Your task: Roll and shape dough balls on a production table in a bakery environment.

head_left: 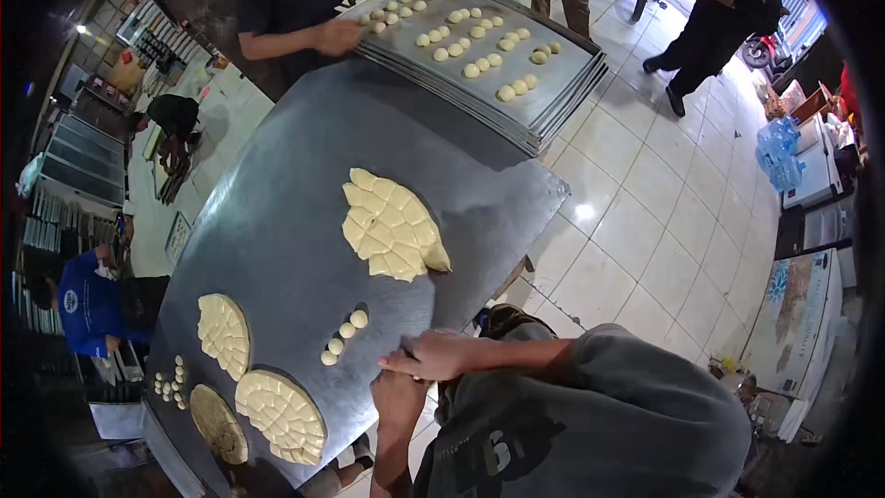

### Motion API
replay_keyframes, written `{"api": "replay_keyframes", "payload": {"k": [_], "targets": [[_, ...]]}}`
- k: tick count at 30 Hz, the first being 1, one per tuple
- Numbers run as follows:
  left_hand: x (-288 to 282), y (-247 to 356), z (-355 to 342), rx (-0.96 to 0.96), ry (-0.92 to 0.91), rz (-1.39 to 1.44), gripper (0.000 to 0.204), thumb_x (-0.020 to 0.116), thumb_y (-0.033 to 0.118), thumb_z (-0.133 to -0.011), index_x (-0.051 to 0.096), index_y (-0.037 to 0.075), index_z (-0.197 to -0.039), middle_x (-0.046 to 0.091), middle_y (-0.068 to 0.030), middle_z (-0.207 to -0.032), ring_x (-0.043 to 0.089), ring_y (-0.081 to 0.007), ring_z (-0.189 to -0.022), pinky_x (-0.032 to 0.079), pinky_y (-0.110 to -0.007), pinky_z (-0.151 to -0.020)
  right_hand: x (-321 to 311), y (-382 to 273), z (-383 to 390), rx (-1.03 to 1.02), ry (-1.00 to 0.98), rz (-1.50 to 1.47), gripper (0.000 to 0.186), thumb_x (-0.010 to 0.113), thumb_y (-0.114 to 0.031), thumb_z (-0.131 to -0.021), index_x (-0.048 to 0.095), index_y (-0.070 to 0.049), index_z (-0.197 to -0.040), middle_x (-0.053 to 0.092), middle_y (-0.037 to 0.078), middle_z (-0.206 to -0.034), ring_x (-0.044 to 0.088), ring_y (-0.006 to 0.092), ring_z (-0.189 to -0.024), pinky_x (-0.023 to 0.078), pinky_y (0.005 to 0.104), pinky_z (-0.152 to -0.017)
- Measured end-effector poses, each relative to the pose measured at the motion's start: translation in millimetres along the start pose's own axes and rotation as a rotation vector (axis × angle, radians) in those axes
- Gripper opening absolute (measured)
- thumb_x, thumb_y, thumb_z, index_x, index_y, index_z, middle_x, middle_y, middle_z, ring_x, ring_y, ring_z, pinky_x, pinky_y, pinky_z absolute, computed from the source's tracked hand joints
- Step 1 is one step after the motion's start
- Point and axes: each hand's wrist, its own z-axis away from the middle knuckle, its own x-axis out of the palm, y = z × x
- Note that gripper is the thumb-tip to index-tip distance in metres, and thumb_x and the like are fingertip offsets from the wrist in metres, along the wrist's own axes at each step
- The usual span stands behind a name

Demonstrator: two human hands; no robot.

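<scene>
While left hand [400,398] and right hand [441,356] meet, curled, contents unclear, dough [392,229] dots the metal table [277,221]; tiles [632,232] gleam.

Left head-worn fisheye, looking down across gray table [286,240]; wearer's fingers [402,365] near, tiled floor [636,217] farther.

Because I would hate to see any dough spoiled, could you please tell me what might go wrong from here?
The row of four dough balls sits loose on the metal table near the left hand and right hand; a bump could send them rolling.
A co-worker's hand is at the tray stack, so a jolt might shift the dough rounds on top.
The scored dough slabs lie uncovered and might dry.
</scene>
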Motion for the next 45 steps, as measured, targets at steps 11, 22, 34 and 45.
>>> {"api": "replay_keyframes", "payload": {"k": [11, 22, 34, 45], "targets": [[56, -81, 66, -0.209, 0.275, 0.433, 0.022, 0.057, 0.019, -0.091, 0.065, 0.001, -0.1, 0.059, -0.0135, -0.079, 0.053, -0.0274, -0.063, 0.044, -0.036, -0.061, -64, 124, -30, -0.351, 0.168, -0.25, 0.034, 0.051, -0.035, -0.095, 0.063, -0.004, -0.084, 0.06, 0.003, -0.074, 0.048, 0.016, -0.065, 0.04, 0.029, -0.06], [164, -224, 56, -0.976, 0.505, 0.172, 0.028, 0.046, 0.02, -0.092, 0.048, -0.002, -0.108, 0.047, -0.0183, -0.093, 0.042, -0.0366, -0.084, 0.035, -0.05, -0.082, -126, 210, -93, 0.063, 1.272, 0.178, 0.03, 0.049, -0.028, -0.093, 0.053, -0.004, -0.111, 0.055, 0.017, -0.095, 0.052, 0.0351, -0.088, 0.039, 0.045, -0.085], [184, -169, 45, -0.854, 0.8, 0.435, 0.017, 0.044, 0.013, -0.084, 0.051, 0.0, -0.092, 0.048, -0.0147, -0.089, 0.044, -0.027, -0.088, 0.036, -0.039, -0.082, -128, 222, -78, -0.13, 1.163, 0.374, 0.026, 0.063, -0.022, -0.086, 0.056, -0.001, -0.098, 0.057, 0.016, -0.085, 0.054, 0.0318, -0.074, 0.044, 0.0414, -0.073], [170, -111, 24, -0.418, 0.893, 0.023, 0.015, 0.058, 0.013, -0.081, 0.048, 0.002, -0.077, 0.046, -0.0128, -0.077, 0.042, -0.0284, -0.065, 0.036, -0.042, -0.061, -150, 260, -60, -0.047, 1.096, 0.422, 0.025, 0.062, -0.019, -0.089, 0.053, 0.0, -0.102, 0.054, 0.015, -0.092, 0.053, 0.0285, -0.082, 0.044, 0.0401, -0.078]]}}
